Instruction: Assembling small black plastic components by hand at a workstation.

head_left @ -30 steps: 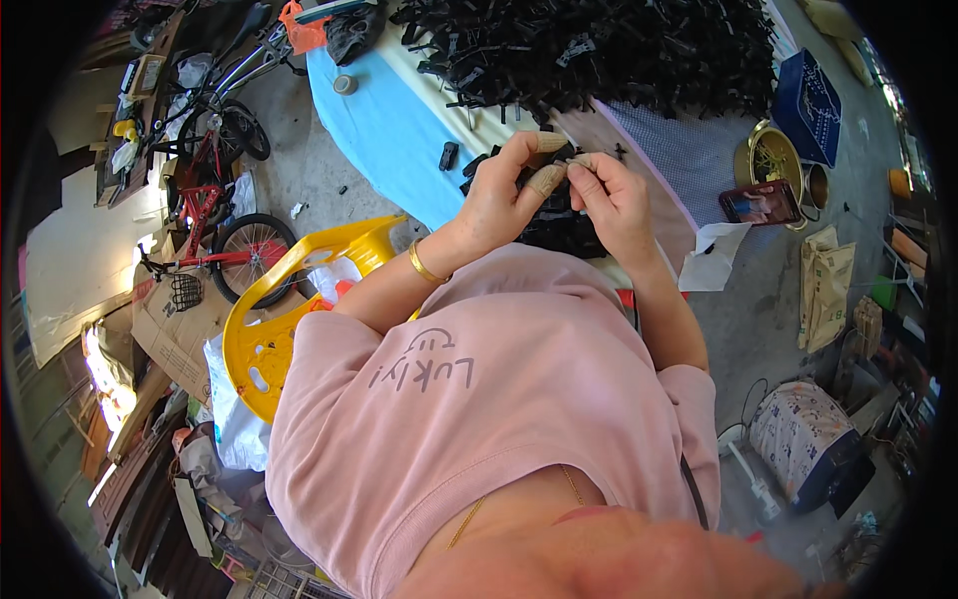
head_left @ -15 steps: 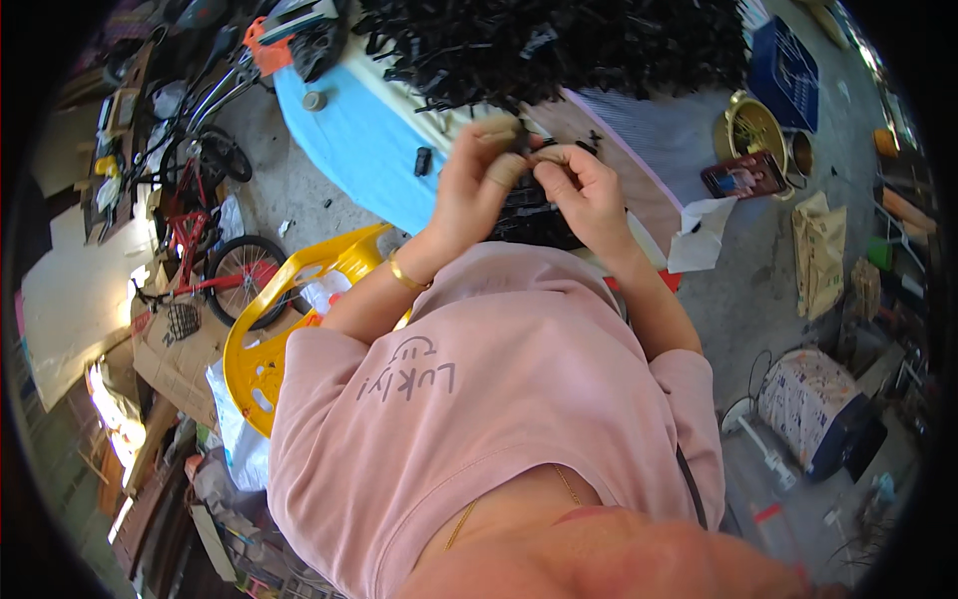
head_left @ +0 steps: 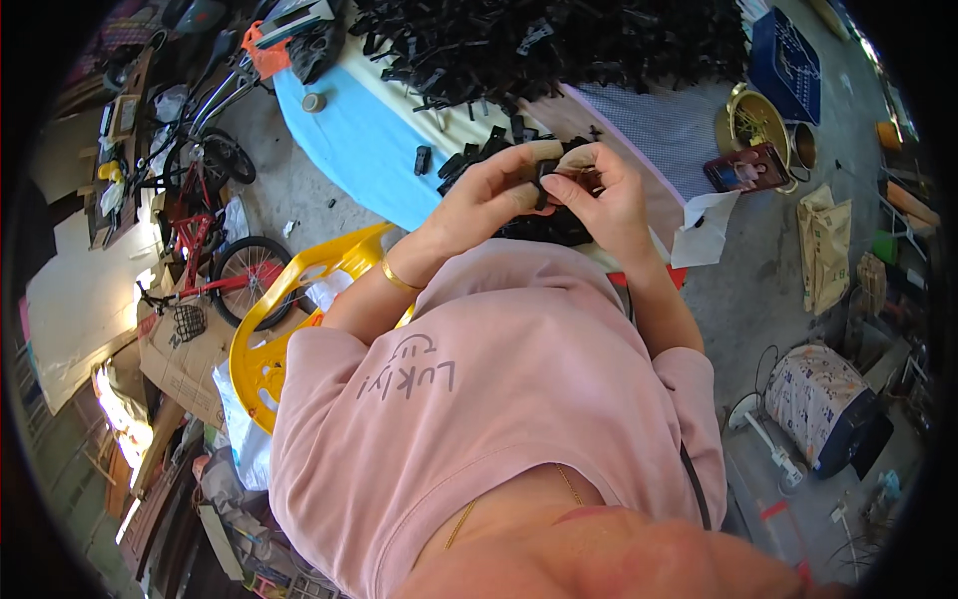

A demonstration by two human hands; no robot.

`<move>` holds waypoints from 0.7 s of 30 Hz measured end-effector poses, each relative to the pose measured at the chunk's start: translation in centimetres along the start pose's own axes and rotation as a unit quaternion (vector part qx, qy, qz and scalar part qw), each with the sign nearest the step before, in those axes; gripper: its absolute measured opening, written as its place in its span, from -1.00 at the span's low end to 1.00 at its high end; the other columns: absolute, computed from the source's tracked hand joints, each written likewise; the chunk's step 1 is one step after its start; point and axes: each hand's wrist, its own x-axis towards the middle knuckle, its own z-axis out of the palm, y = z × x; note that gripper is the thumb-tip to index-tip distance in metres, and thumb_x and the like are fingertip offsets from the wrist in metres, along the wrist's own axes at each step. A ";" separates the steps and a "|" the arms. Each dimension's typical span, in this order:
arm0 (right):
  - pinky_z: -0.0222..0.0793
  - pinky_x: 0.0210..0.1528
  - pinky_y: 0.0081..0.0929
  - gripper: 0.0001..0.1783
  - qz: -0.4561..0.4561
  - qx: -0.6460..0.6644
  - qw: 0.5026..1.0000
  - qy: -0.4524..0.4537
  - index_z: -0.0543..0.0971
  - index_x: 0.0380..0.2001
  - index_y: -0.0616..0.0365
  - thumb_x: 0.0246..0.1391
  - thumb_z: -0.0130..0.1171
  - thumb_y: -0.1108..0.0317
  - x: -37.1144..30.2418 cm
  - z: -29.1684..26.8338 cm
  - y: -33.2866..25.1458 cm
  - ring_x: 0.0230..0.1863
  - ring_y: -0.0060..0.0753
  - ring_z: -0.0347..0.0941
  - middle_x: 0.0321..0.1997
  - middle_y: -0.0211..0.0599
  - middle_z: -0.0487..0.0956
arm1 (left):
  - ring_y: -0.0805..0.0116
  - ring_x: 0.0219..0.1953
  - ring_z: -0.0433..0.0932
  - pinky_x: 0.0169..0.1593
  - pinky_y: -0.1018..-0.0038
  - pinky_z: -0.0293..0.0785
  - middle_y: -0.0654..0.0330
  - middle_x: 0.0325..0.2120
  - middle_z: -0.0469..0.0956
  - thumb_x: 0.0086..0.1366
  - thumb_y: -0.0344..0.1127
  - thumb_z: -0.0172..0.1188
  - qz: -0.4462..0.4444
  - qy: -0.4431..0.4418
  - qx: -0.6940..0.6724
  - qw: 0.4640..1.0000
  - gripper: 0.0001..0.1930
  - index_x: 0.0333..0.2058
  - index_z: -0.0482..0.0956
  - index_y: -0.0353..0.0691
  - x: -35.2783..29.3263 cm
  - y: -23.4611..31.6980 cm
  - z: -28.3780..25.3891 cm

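From the hands, a red bicycle (head_left: 195, 235) lies toward half past eight, a yellow plastic chair (head_left: 254, 371) at eight. The left hand (head_left: 484, 192) is half curled, thumb and forefinger pinching a small black piece (head_left: 545, 172), its shape partly covered by fingers. A large heap of black pieces (head_left: 599, 55) spreads at twelve o'clock. The right hand (head_left: 607, 200), fingers bent, seems to grip that same piece with its thumb. A phone (head_left: 746, 170) sits at three, a blue basket (head_left: 785, 65) at two.
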 end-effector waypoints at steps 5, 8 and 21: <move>0.23 -0.55 -0.80 -0.86 0.060 0.030 0.998 -0.018 0.46 -0.37 0.24 0.00 0.14 0.41 0.2 0.0 0.6 -0.55 -0.76 0.32 -0.52 -0.47 0.45 | 0.42 -0.11 0.42 0.00 0.50 0.38 0.15 -0.13 0.39 0.14 -0.57 0.08 0.018 0.034 0.011 0.999 -0.60 -0.03 0.24 -0.32 0.0 -0.9 0.0; 0.23 -0.51 -0.80 -0.86 0.127 0.077 0.987 -0.057 0.48 -0.36 0.26 0.09 0.03 0.39 0.1 -0.5 -0.1 -0.58 -0.78 0.28 -0.56 -0.50 0.44 | 0.43 -0.12 0.42 -0.01 0.51 0.38 0.14 -0.16 0.41 0.14 -0.56 0.08 0.020 0.092 0.008 0.996 -0.62 -0.06 0.25 -0.31 -0.3 -0.8 -0.2; 0.17 -0.56 -0.76 -0.81 0.179 0.056 0.981 -0.055 0.52 -0.41 0.28 0.10 -0.01 0.38 0.2 1.5 0.6 -0.63 -0.76 0.24 -0.68 -0.52 0.40 | 0.43 -0.19 0.46 -0.10 0.53 0.43 0.14 -0.23 0.45 0.13 -0.62 0.06 0.154 0.164 0.182 0.957 -0.76 -0.21 0.32 -0.32 -0.7 -2.7 -0.4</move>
